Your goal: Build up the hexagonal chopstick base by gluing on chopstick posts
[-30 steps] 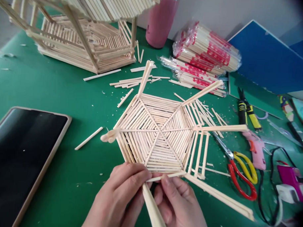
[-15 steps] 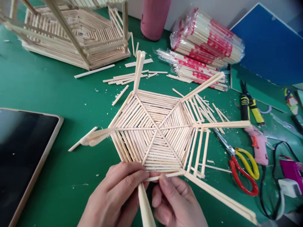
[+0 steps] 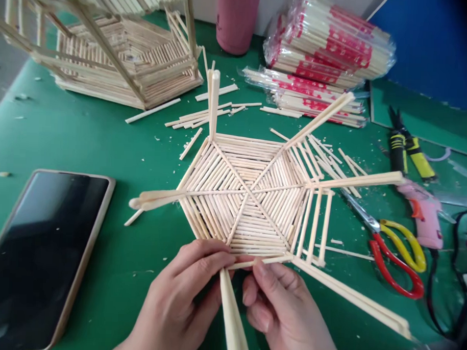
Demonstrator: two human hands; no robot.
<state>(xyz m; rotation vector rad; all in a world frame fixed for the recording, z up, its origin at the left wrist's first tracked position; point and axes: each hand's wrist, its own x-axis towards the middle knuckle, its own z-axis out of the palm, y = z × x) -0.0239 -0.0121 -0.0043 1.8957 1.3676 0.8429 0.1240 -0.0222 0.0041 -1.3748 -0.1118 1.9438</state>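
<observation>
A hexagonal panel of pale wooden sticks (image 3: pixel 251 196) lies on the green table, with stick legs fanning out from its corners. At its near edge my right hand (image 3: pixel 282 304) pinches a short wooden stick (image 3: pixel 263 261) between thumb and fingers. The stick runs along that edge between two corners. My left hand (image 3: pixel 191 291) is closed at the near-left corner, its fingertips on the left end of the same stick. Between my hands a leg (image 3: pixel 232 318) points toward me. Some left fingers are hidden beneath the panel's edge.
A larger stick structure (image 3: pixel 126 64) stands at the back left, near a pink bottle (image 3: pixel 238 22). Packs of chopsticks (image 3: pixel 330 45) lie at the back. Scissors (image 3: pixel 397 252), a pink glue gun (image 3: pixel 421 212) and pliers (image 3: pixel 408 145) lie right; a phone (image 3: pixel 43 250) lies left. Cut sticks (image 3: pixel 201 115) are scattered around.
The view has shifted slightly, so most things appear a little further right. Both hands keep their places at the panel's near edge, with the short stick still held there.
</observation>
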